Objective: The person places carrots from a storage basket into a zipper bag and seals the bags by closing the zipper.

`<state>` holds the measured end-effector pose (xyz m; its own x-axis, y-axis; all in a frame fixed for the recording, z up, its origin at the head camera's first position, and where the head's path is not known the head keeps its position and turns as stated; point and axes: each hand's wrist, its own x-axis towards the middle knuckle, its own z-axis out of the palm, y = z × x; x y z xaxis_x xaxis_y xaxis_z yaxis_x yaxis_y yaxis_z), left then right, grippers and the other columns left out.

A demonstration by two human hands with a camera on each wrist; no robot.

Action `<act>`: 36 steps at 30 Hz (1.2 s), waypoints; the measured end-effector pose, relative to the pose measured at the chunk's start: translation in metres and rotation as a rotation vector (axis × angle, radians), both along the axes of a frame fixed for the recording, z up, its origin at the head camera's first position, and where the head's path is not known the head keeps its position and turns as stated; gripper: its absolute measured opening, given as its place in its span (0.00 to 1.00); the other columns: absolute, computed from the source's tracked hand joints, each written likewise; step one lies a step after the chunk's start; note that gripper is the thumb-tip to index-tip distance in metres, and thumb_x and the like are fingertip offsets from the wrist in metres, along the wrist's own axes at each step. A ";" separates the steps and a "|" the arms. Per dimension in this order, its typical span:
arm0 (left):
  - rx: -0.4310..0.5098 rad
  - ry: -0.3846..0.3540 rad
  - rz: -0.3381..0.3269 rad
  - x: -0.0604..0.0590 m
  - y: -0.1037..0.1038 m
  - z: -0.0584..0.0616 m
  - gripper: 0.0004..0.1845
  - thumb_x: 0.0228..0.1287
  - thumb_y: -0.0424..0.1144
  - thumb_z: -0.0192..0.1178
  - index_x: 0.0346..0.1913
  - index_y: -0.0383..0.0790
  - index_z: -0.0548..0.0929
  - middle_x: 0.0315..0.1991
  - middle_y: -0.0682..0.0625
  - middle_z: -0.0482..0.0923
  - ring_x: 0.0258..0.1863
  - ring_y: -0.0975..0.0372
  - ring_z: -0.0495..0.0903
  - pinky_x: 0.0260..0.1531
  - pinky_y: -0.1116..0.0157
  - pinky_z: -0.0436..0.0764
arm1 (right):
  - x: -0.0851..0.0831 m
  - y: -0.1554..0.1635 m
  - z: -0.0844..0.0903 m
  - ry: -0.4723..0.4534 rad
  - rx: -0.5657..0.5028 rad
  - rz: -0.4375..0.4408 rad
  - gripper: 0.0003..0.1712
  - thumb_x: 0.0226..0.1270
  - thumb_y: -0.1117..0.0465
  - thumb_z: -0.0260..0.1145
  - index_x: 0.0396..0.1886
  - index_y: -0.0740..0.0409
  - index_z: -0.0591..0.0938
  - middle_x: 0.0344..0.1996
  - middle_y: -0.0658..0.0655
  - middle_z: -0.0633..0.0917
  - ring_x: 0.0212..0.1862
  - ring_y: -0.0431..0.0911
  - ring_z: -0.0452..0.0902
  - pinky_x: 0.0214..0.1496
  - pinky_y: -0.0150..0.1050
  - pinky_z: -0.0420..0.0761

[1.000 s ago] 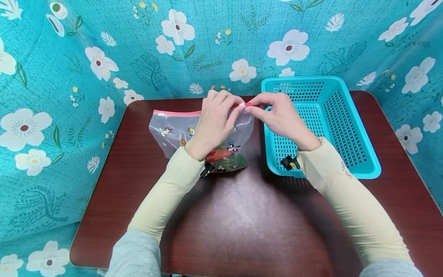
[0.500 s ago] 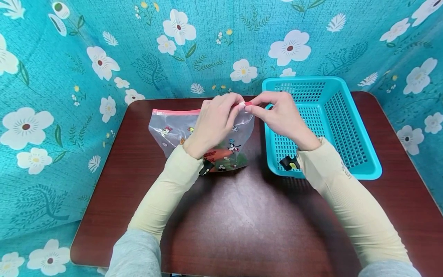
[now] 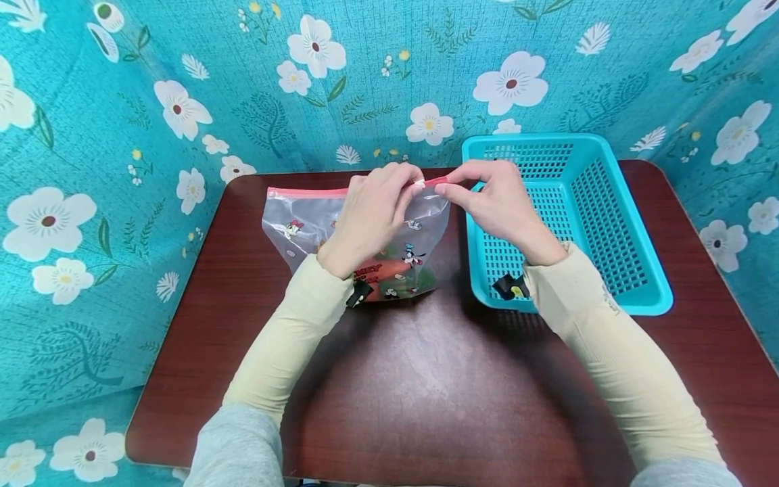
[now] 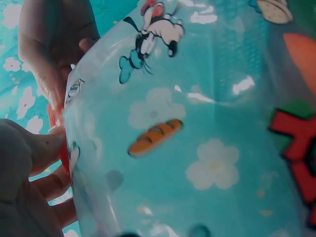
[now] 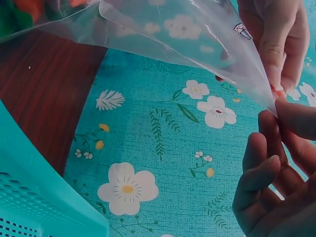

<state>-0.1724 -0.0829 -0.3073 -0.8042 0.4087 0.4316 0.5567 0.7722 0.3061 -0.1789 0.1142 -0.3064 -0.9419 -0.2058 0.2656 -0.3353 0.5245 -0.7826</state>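
A clear zip bag point(image 3: 426, 233) with cartoon prints stands upright on the table, its red zip strip point(image 3: 307, 193) along the top. My left hand point(image 3: 371, 216) pinches the zip around a small white slider point(image 3: 420, 183) near the right end. Just right of it, thumb and forefinger of my right hand point(image 3: 496, 206) pinch the bag's top right corner. Orange and green shapes show low in the bag. The left wrist view is filled mostly by the see-through bag wall point(image 4: 158, 197). Both hands point(image 5: 286, 44) meet close together at the corner in the right wrist view.
A turquoise plastic basket point(image 3: 654, 291) with slotted walls stands right of the bag, partly under my right forearm. The dark red-brown table point(image 3: 426, 406) runs back to a flowered turquoise cloth point(image 3: 377, 81). Each wrist carries a black strap mount point(image 3: 359, 293).
My left hand has slid slightly left along the zip with the slider, and more red strip shows between the hands. The right hand keeps its pinch on the corner.
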 end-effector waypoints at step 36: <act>0.117 0.037 0.263 -0.005 -0.085 -0.015 0.13 0.73 0.48 0.51 0.44 0.46 0.82 0.47 0.47 0.76 0.55 0.50 0.68 0.60 0.41 0.45 | -0.001 0.012 -0.004 -0.001 0.045 -0.105 0.14 0.65 0.51 0.65 0.37 0.56 0.88 0.30 0.58 0.85 0.33 0.44 0.72 0.33 0.37 0.69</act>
